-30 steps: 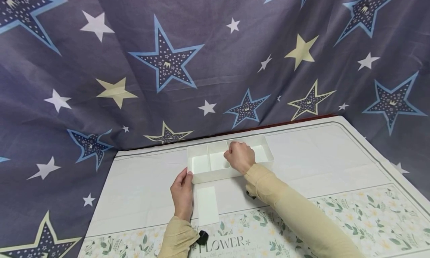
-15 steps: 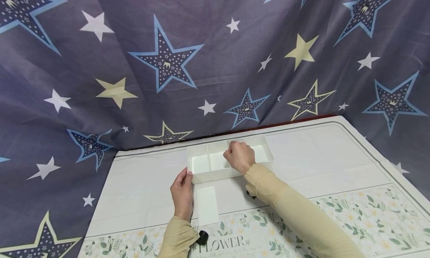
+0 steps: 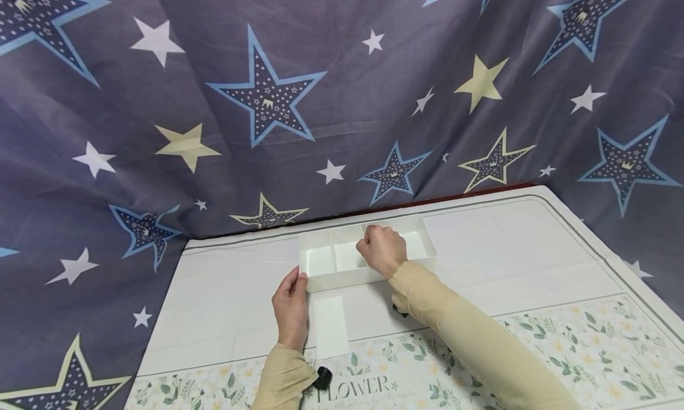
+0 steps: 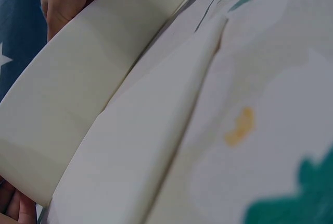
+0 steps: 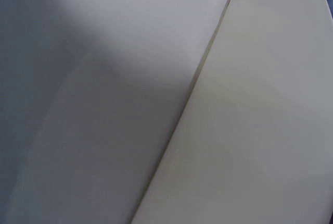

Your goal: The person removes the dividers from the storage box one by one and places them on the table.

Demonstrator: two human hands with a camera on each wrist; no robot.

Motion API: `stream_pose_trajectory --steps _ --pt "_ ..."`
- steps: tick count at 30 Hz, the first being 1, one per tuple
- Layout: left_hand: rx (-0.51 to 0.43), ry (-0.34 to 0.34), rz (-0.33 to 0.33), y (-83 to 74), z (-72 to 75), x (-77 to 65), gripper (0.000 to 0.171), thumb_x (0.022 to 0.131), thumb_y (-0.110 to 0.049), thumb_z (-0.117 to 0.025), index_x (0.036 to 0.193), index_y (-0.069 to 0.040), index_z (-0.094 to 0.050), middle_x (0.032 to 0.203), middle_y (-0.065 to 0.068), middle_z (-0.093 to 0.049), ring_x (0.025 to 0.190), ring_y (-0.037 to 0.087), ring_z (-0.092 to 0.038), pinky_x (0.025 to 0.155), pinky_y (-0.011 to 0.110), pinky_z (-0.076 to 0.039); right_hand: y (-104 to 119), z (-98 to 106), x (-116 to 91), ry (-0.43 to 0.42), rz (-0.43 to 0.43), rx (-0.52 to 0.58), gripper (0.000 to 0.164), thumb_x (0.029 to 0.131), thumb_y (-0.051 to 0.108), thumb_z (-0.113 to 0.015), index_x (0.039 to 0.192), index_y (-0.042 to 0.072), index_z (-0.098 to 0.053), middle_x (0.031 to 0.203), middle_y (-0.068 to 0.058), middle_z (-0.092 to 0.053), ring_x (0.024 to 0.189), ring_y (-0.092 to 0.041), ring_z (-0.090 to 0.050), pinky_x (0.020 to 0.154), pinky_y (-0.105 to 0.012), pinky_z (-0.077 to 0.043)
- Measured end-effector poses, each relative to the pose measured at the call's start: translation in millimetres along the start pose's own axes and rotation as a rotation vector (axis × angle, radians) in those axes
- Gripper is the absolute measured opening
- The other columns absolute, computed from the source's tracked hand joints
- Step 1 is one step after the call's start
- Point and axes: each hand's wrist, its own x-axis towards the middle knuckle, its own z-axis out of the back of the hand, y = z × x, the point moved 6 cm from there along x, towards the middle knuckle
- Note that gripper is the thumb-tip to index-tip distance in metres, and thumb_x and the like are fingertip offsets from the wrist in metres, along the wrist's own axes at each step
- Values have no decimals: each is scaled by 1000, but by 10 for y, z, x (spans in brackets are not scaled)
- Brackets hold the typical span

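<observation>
A long white organizer box (image 3: 342, 277) stands near the table's back edge, split crosswise by thin white dividers. At its front left corner, my left hand (image 3: 290, 310) holds the box, thumb on the rim; its fingers (image 4: 21, 206) show low in the left wrist view. My right hand (image 3: 382, 251), curled, reaches over the front wall and pinches the right-hand divider (image 3: 364, 228), whose lower part is hidden. A loose flat white panel (image 3: 331, 328) lies in front of the box. In the right wrist view the front wall (image 5: 255, 120) of the box fills the right side.
The table (image 3: 497, 244) has a white cover with a floral, lettered band (image 3: 577, 350) along the front. A dark star-patterned curtain (image 3: 342, 72) hangs directly behind the box.
The view has shifted very slightly. Both hands, the box and the loose panel stay in the same places.
</observation>
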Motion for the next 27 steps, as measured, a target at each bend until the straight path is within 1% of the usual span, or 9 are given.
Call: stream_pose_trajectory --steps 8,14,21,27 --pt "10 8 -11 1 -5 0 41 96 -32 -58 129 -8 -59 120 9 -62 108 17 -57 87 23 -48 -5 13 -11 -31 9 4 22 75 15 -60 55 19 -51 53 2 -54 51 -22 -55 45 -38 -43" --pt "8 8 -14 0 -6 1 40 96 -31 -59 128 -9 -60 120 8 -62 107 16 -58 85 20 -48 13 29 -7 -47 20 4 23 74 14 -61 54 19 -52 53 2 -54 51 -22 -55 45 -39 -44" --pt "10 5 -20 -17 -5 -7 39 96 -31 -58 128 -8 -60 118 8 -63 106 16 -58 86 26 -49 27 42 -11 -51 28 6 22 74 13 -61 55 19 -52 53 2 -55 51 -23 -56 45 -40 -44" --pt "5 6 -20 4 0 -3 39 96 -31 -59 128 -9 -60 118 8 -62 105 16 -58 86 26 -49 32 47 -11 -49 24 2 23 74 14 -61 54 19 -51 52 1 -54 51 -23 -56 46 -40 -44"
